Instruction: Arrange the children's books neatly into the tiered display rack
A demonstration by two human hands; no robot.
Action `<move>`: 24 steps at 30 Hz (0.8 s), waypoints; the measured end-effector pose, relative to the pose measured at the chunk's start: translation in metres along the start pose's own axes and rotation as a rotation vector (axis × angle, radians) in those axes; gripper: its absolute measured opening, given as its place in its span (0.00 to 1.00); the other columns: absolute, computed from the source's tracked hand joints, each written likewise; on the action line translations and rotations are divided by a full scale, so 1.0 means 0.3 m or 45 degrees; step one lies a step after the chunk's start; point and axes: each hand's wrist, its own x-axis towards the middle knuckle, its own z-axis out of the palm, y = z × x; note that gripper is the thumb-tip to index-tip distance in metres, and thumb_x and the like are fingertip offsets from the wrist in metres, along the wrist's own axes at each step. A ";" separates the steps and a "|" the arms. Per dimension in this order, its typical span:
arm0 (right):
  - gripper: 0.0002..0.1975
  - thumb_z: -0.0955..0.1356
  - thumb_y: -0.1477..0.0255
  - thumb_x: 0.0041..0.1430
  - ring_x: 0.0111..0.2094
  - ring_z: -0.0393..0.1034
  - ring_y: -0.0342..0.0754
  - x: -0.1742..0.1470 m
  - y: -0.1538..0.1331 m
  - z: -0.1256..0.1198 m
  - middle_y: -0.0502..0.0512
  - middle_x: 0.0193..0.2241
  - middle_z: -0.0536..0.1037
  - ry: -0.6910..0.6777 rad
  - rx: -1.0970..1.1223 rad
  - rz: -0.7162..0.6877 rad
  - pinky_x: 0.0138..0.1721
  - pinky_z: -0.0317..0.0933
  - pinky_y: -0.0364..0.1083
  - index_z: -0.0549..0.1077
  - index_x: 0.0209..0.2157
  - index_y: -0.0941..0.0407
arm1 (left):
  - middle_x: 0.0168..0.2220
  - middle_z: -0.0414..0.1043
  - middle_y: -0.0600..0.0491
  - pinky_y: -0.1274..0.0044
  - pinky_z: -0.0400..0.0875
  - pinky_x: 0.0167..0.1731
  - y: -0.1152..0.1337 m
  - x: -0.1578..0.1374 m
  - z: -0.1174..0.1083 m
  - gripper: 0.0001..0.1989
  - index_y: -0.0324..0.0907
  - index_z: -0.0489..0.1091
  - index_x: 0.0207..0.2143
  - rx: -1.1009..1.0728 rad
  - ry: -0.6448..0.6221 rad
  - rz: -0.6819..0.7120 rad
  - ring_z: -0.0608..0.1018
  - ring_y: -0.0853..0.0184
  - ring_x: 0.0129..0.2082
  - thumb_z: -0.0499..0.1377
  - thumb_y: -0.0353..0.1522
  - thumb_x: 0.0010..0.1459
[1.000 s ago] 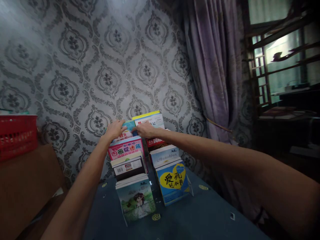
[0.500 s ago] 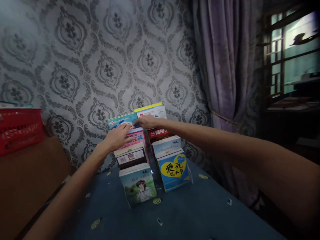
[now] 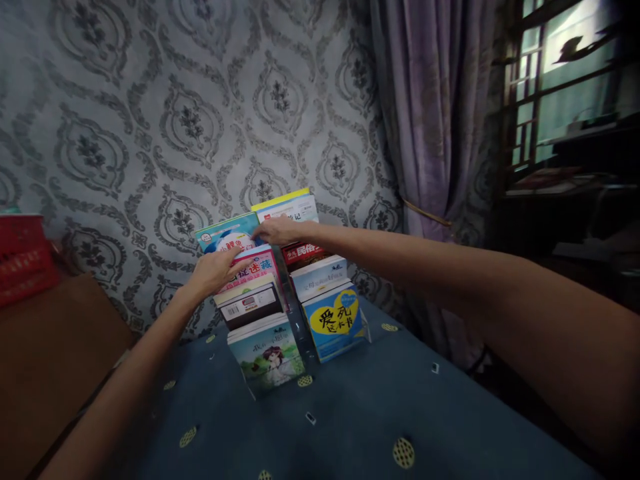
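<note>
Two rows of upright books stand in clear holders. In the left row, a teal picture book (image 3: 210,235) is at the back. In front of it are a pink-covered book (image 3: 260,267), a dark book with a barcode label (image 3: 253,305) and a green book with a girl on its cover (image 3: 273,357). My left hand (image 3: 214,272) lies at the left side of the pink book, fingers apart. My right hand (image 3: 280,231) is closed at the teal book's right edge, its fingertips against the cover; the hand also covers part of a white book with a yellow top (image 3: 305,208).
The right row also holds a red book (image 3: 305,252), a pale blue book (image 3: 320,277) and a blue book with a yellow heart (image 3: 333,323). A red basket (image 3: 25,257) sits on a cardboard box (image 3: 60,353) at left. A patterned wall stands behind; a purple curtain (image 3: 425,120) hangs at right.
My left hand has slid down and left off the teal book's cover, so more of that cover shows. My right hand stays by its right edge. The view has turned slightly right and downward.
</note>
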 end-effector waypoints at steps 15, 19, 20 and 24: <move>0.21 0.58 0.59 0.69 0.50 0.72 0.58 -0.006 0.022 0.019 0.61 0.49 0.79 0.057 0.118 0.010 0.49 0.61 0.56 0.76 0.49 0.55 | 0.41 0.80 0.47 0.71 0.69 0.40 -0.043 0.093 0.066 0.27 0.47 0.70 0.54 0.043 0.025 -0.070 0.80 0.55 0.43 0.43 0.51 0.66; 0.21 0.65 0.57 0.64 0.53 0.69 0.59 -0.008 0.041 0.033 0.60 0.51 0.77 0.065 0.140 -0.066 0.51 0.59 0.57 0.74 0.53 0.52 | 0.41 0.80 0.47 0.71 0.69 0.42 -0.039 0.114 0.073 0.27 0.47 0.70 0.55 0.067 0.017 -0.112 0.79 0.54 0.44 0.44 0.51 0.66; 0.22 0.67 0.58 0.62 0.54 0.68 0.59 -0.009 0.046 0.036 0.60 0.52 0.77 0.071 0.132 -0.070 0.51 0.59 0.57 0.73 0.54 0.52 | 0.42 0.79 0.47 0.70 0.69 0.42 -0.038 0.118 0.076 0.27 0.48 0.69 0.55 0.070 0.024 -0.120 0.79 0.54 0.45 0.44 0.51 0.66; 0.23 0.68 0.65 0.61 0.53 0.68 0.58 -0.011 0.059 0.045 0.61 0.51 0.77 0.077 0.096 -0.075 0.51 0.58 0.56 0.70 0.57 0.53 | 0.43 0.79 0.46 0.70 0.68 0.44 -0.042 0.118 0.092 0.27 0.46 0.68 0.56 0.068 0.069 -0.122 0.78 0.53 0.46 0.46 0.51 0.65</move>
